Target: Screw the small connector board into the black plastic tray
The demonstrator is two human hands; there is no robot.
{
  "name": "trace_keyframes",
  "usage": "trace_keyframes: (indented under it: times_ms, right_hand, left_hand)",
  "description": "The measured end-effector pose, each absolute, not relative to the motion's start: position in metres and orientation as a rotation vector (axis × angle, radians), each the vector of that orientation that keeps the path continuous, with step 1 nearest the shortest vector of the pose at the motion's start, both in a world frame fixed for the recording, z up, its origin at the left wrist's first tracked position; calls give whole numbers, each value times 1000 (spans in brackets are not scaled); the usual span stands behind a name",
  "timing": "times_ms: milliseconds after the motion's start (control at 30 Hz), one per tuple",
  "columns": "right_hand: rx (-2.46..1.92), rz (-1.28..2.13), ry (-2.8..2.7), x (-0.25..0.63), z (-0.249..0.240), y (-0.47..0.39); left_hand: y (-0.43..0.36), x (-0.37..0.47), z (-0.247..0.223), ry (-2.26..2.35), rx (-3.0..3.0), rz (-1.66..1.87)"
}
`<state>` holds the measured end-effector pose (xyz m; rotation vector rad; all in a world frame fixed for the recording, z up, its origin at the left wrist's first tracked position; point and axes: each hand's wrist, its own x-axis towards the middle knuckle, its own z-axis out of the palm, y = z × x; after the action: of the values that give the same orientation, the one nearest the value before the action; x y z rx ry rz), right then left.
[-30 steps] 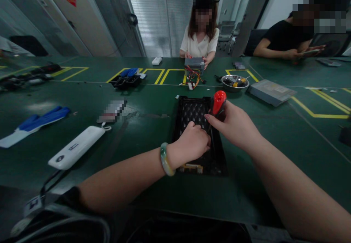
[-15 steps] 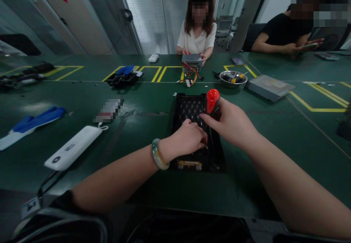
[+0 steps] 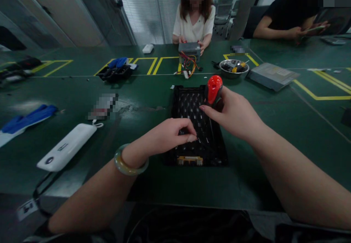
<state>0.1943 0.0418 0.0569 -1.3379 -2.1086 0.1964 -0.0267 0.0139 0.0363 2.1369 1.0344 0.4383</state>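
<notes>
A black plastic casing (image 3: 189,107) with a dimpled inner face lies on the table in front of me. A small yellowish connector board (image 3: 190,160) sits at its near end. My right hand (image 3: 233,111) is wrapped round the red and black handle of a screwdriver (image 3: 214,88), held upright over the casing's right side. I cannot make out its tip. My left hand (image 3: 172,135) hovers over the casing's left half, thumb and forefinger pinched together. Whatever is between them, if anything, is too small to name. A jade-coloured bangle (image 3: 120,160) is on that wrist.
To the left lie a white power bank (image 3: 67,146), a blurred-out phone-like item (image 3: 103,106) and a blue and white glove (image 3: 30,120). A metal bowl of parts (image 3: 234,69) and a flat grey metal box (image 3: 274,75) stand beyond. Opposite, a person handles a grey power supply (image 3: 189,48) with wires.
My left hand has drawn back to the left, from the casing's middle, with thumb and forefinger now pinched in view. My right hand keeps its hold on the screwdriver. The view has tilted down slightly.
</notes>
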Motion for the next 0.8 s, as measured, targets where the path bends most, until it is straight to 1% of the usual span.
trace_keyframes:
  times_ms: [167, 600, 800]
  right_hand:
    - [-1324, 189, -2100, 194, 56, 42]
    - [-1359, 240, -2101, 196, 51, 45]
    - [-1328, 188, -2132, 196, 53, 43]
  left_hand:
    - [20, -27, 26, 1044, 2008, 438]
    - [18, -24, 21, 864, 2167, 241]
    - [11, -12, 22, 970, 2185, 163]
